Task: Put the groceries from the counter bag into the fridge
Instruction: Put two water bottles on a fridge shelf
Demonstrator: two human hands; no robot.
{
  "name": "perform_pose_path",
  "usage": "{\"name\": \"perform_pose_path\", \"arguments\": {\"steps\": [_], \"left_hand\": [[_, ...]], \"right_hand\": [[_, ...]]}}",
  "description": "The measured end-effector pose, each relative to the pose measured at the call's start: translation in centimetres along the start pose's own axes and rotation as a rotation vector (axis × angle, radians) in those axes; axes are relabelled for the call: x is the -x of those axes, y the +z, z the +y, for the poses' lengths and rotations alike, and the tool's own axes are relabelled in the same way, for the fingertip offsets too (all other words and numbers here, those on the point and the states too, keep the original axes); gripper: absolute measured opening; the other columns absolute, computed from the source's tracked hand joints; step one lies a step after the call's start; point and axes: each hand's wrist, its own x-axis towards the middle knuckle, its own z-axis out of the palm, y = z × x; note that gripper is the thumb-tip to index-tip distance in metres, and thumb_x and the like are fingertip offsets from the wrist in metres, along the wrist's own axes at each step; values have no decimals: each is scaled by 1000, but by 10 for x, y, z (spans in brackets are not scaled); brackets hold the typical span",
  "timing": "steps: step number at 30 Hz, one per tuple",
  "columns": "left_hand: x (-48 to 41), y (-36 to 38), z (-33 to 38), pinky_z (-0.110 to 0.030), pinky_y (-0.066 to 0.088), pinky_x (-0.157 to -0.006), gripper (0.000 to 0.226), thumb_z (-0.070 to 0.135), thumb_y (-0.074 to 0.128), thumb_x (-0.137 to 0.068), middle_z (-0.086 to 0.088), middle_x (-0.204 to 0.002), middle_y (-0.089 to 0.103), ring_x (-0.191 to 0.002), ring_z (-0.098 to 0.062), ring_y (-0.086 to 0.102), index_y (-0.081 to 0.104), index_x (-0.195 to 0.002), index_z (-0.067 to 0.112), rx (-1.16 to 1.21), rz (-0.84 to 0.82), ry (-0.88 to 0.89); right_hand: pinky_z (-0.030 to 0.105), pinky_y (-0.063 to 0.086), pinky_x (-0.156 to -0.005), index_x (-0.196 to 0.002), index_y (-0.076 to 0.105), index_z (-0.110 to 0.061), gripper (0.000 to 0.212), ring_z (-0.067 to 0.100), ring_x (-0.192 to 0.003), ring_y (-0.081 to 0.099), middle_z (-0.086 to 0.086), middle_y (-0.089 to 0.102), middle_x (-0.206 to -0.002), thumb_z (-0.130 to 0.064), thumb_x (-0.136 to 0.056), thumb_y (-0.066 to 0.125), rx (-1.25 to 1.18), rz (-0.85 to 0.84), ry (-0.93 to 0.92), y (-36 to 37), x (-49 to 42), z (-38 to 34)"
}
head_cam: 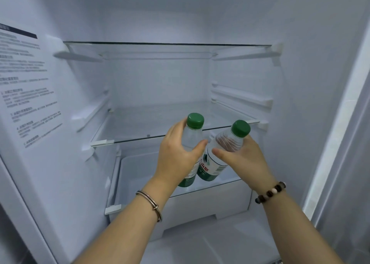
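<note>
Green caps sit on 2 clear plastic water bottles, and the head view shows 1 in each hand. The left hand (178, 155) curls its fingers and thumb round the left bottle (192, 137), which stands almost straight up. The right hand (243, 157) grips the right bottle (225, 141), which leans to the right and has a green and white label with a red patch. The bottoms of the 2 bottles are close together, but I cannot tell if they touch.

Both bottles are held up inside the open white fridge (312, 83). They are in front of the edge of the middle glass shelf (140, 127) and above the white drawer (210, 201). A higher glass shelf (166, 43) is above them.

A thin metal bangle (150, 203) is on the left wrist. A bracelet of dark and pale beads (270, 192) is on the right wrist. A white sticker with small black writing (26, 83) is on the left wall.
</note>
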Motion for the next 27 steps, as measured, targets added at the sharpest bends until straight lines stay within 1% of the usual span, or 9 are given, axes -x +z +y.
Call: {"name": "perform_pose_path", "arguments": {"steps": [3, 5, 7, 9, 12, 17, 21, 23, 27], "left_hand": [[4, 1, 5, -16, 45, -90, 43, 37, 59, -81, 3, -106, 63, -101, -7, 58, 58, -116, 12, 72, 35, 13], [5, 2, 14, -16, 46, -86, 34, 36, 61, -80, 11, -102, 64, -98, -3, 59, 59, -111, 23, 131, 65, -19], [-3, 2, 27, -15, 49, -80, 26, 32, 66, -79, 14, -96, 66, -92, -3, 62, 59, -104, 32, 250, 93, -93], [-18, 1, 40, -16, 50, -75, 18, 23, 68, -81, 11, -90, 68, -86, -4, 64, 62, -97, 29, 343, 132, -149], [-41, 2, 57, -20, 51, -72, 15, 30, 65, -77, 7, -86, 70, -83, -10, 66, 64, -91, 25, 476, 198, -202], [-66, -3, 84, -30, 54, -75, 21, 39, 62, -73, 4, -84, 70, -81, -15, 66, 65, -87, 23, 513, 274, -61], [-83, -11, 104, -31, 54, -74, 21, 36, 61, -74, 3, -80, 69, -78, -16, 64, 65, -85, 18, 541, 308, 29], [-91, -13, 110, -31, 53, -73, 24, 37, 61, -74, 2, -80, 68, -77, -16, 63, 66, -86, 16, 538, 333, 47], [-103, -13, 116, -26, 51, -72, 20, 33, 61, -76, 8, -79, 67, -76, -10, 62, 66, -87, 17, 508, 369, 103]], "right_hand": [[14, 45, -68, -97, 64, -23, 28, -6, -79, 64, -14, 69, -87, -21, -73, 77, -13, 98, -23, -5, 3, -8], [16, 46, -66, -93, 64, -23, 22, -4, -76, 64, -13, 69, -83, -23, -74, 76, 2, 156, -53, -13, 3, -17], [19, 48, -69, -93, 64, -24, 26, -1, -80, 64, -11, 69, -86, -29, -71, 77, 37, 214, -79, -21, 1, -28], [22, 51, -73, -96, 63, -26, 34, 1, -85, 64, -12, 68, -91, -36, -67, 77, 49, 296, -77, -26, -4, -39], [32, 54, -80, -101, 60, -27, 45, 9, -89, 64, -11, 66, -97, -44, -62, 76, 66, 391, -78, -29, -10, -54], [22, 50, -67, -94, 58, -25, 37, 5, -78, 63, -13, 64, -83, -33, -66, 80, 28, 531, -206, -38, -11, -80], [25, 52, -70, -100, 60, -22, 42, 7, -81, 64, -9, 66, -90, -35, -65, 79, -20, 567, -241, -48, -16, -94], [21, 50, -67, -103, 60, -20, 45, 7, -81, 64, -8, 66, -92, -35, -65, 79, -47, 585, -257, -52, -19, -101], [22, 49, -67, -104, 59, -18, 47, 10, -81, 62, -7, 65, -90, -36, -66, 79, -45, 633, -287, -52, -30, -109]]}}
